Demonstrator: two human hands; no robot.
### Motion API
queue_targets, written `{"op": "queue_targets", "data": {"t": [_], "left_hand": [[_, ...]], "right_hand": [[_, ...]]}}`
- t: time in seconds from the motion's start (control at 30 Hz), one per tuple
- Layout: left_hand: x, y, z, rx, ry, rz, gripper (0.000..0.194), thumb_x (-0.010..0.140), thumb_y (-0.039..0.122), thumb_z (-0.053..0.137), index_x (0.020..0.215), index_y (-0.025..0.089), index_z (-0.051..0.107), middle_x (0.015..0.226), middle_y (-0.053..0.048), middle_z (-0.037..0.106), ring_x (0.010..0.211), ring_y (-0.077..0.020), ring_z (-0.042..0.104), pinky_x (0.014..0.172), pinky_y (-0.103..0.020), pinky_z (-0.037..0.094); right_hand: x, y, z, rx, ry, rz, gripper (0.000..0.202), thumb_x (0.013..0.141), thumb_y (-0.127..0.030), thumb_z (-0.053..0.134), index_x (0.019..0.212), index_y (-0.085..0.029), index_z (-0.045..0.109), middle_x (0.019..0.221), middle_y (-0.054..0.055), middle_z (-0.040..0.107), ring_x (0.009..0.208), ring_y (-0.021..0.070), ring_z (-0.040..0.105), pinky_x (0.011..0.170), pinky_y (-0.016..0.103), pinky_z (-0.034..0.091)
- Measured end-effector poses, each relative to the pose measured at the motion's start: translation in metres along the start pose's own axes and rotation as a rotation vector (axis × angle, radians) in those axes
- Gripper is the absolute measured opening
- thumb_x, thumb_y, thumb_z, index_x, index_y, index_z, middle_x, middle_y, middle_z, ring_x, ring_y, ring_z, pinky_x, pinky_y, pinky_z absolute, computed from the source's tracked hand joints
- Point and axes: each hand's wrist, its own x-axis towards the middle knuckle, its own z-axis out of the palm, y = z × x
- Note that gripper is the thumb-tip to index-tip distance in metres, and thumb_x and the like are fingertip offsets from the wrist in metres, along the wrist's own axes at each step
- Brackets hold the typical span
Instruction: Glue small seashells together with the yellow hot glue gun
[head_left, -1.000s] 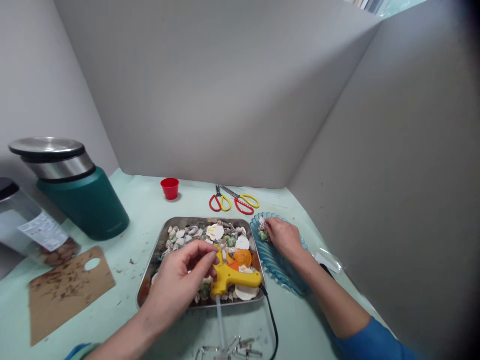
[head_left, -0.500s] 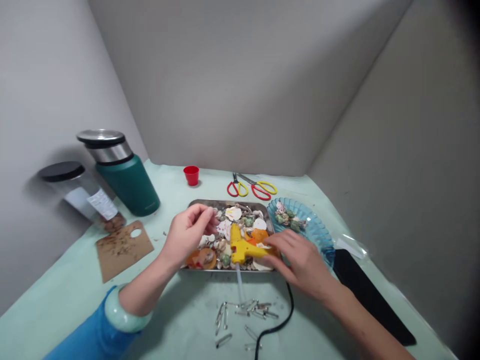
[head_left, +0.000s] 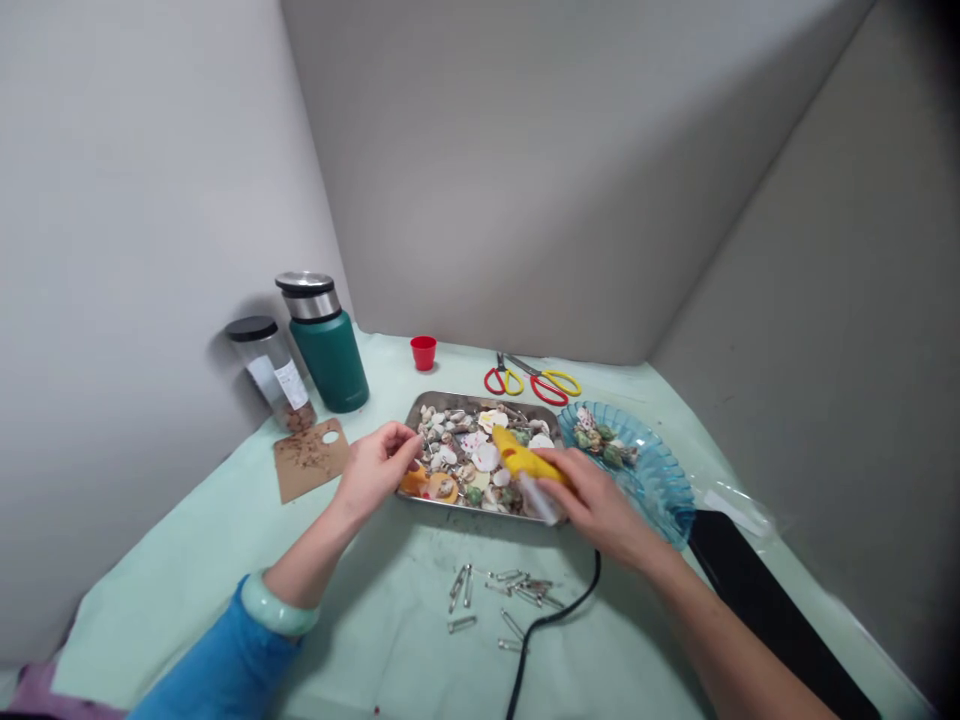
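A yellow glue gun (head_left: 517, 458) with a clear glue stick is gripped by my right hand (head_left: 596, 500), over the right part of a metal tray (head_left: 469, 509). Shells and decorated discs fill the tray. My left hand (head_left: 379, 462) is at the tray's left edge, thumb and forefinger pinched together; anything between them is too small to make out. A black cord (head_left: 559, 617) runs down toward the front of the table. Several safety pins (head_left: 463, 624) lie on the cloth in front of the tray.
A blue plate (head_left: 656, 470) holding shells is right of the tray, beside a black flat object (head_left: 772, 610). Behind are scissors (head_left: 551, 388) and a red cup (head_left: 424, 353). Left stand a green bottle (head_left: 330, 360) and a clear jar (head_left: 274, 375), near a brown card (head_left: 307, 470).
My right hand has closed around the glue gun, which is now lifted and tilted. The left hand remains pinched by the tray. The whole view has shifted, showing more of the left side.
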Motion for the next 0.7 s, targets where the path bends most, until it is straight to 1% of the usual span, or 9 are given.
{"op": "queue_targets", "data": {"t": [0.03, 0.1, 0.13, 0.2, 0.27, 0.33, 0.43, 0.53, 0.7], "left_hand": [[-0.001, 0.001, 0.002, 0.030, 0.008, 0.018, 0.036, 0.079, 0.052, 0.049, 0.079, 0.018, 0.059, 0.071, -0.004, 0.070, 0.066, -0.0194, 0.066, 0.056, -0.026, 0.048], [-0.004, 0.005, 0.006, 0.099, 0.017, 0.056, 0.036, 0.081, 0.051, 0.046, 0.079, 0.019, 0.061, 0.072, -0.003, 0.071, 0.067, -0.0189, 0.066, 0.059, -0.026, 0.048], [-0.004, 0.007, 0.008, 0.140, 0.017, 0.075, 0.035, 0.082, 0.050, 0.045, 0.079, 0.019, 0.062, 0.072, -0.003, 0.070, 0.068, -0.0186, 0.065, 0.061, -0.026, 0.047], [-0.004, 0.012, 0.014, 0.233, 0.009, 0.115, 0.029, 0.082, 0.044, 0.046, 0.082, 0.020, 0.064, 0.074, -0.002, 0.071, 0.069, -0.0185, 0.064, 0.064, -0.026, 0.046], [-0.001, 0.018, 0.022, 0.335, -0.008, 0.151, 0.022, 0.080, 0.036, 0.050, 0.085, 0.022, 0.066, 0.078, -0.002, 0.071, 0.074, -0.0191, 0.064, 0.067, -0.027, 0.044], [0.005, 0.022, 0.031, 0.437, -0.034, 0.177, 0.019, 0.079, 0.030, 0.051, 0.087, 0.023, 0.067, 0.082, -0.003, 0.071, 0.078, -0.0206, 0.063, 0.069, -0.028, 0.043], [0.018, 0.028, 0.046, 0.575, -0.085, 0.195, 0.017, 0.078, 0.024, 0.053, 0.086, 0.022, 0.068, 0.087, -0.006, 0.070, 0.087, -0.0238, 0.062, 0.074, -0.032, 0.042], [0.029, 0.030, 0.061, 0.678, -0.163, 0.197, 0.015, 0.077, 0.028, 0.060, 0.088, 0.019, 0.067, 0.091, -0.009, 0.068, 0.092, -0.0254, 0.059, 0.079, -0.036, 0.044], [0.039, 0.029, 0.081, 0.753, -0.267, 0.194, 0.027, 0.086, 0.032, 0.053, 0.108, 0.016, 0.057, 0.112, -0.008, 0.058, 0.097, -0.0206, 0.058, 0.082, -0.043, 0.048]], "right_hand": [[-0.003, 0.002, -0.002, 0.211, 0.071, 0.062, 0.027, 0.087, -0.030, 0.053, 0.112, -0.022, 0.057, 0.102, 0.006, 0.061, 0.091, 0.0205, 0.053, 0.081, 0.033, 0.040], [-0.007, 0.007, -0.003, 0.594, 0.172, 0.171, 0.023, 0.083, -0.032, 0.059, 0.104, -0.021, 0.059, 0.085, 0.002, 0.060, 0.075, 0.0163, 0.054, 0.070, 0.029, 0.042], [-0.008, 0.009, -0.003, 0.729, 0.193, 0.204, 0.022, 0.082, -0.034, 0.060, 0.100, -0.021, 0.059, 0.073, -0.001, 0.056, 0.064, 0.0139, 0.051, 0.062, 0.027, 0.042], [-0.009, 0.013, 0.000, 0.864, 0.199, 0.232, 0.025, 0.082, -0.038, 0.059, 0.099, -0.020, 0.058, 0.057, -0.007, 0.041, 0.048, 0.0099, 0.039, 0.047, 0.024, 0.037], [-0.008, 0.017, 0.003, 0.930, 0.204, 0.236, 0.029, 0.082, -0.042, 0.057, 0.101, -0.020, 0.056, 0.055, -0.009, 0.030, 0.042, 0.0078, 0.030, 0.039, 0.021, 0.031], [-0.007, 0.018, 0.005, 0.992, 0.217, 0.243, 0.031, 0.080, -0.041, 0.058, 0.103, -0.020, 0.055, 0.055, -0.010, 0.028, 0.041, 0.0067, 0.028, 0.037, 0.019, 0.027], [-0.008, 0.019, 0.004, 1.045, 0.237, 0.241, 0.030, 0.078, -0.039, 0.061, 0.100, -0.019, 0.056, 0.055, -0.010, 0.029, 0.040, 0.0062, 0.030, 0.036, 0.018, 0.028], [-0.009, 0.019, 0.004, 1.050, 0.253, 0.230, 0.030, 0.077, -0.038, 0.062, 0.098, -0.018, 0.056, 0.054, -0.010, 0.033, 0.040, 0.0063, 0.032, 0.036, 0.019, 0.030], [-0.010, 0.019, 0.007, 0.981, 0.266, 0.210, 0.033, 0.076, -0.037, 0.064, 0.100, -0.017, 0.056, 0.049, -0.009, 0.037, 0.040, 0.0083, 0.036, 0.037, 0.021, 0.032]]}}
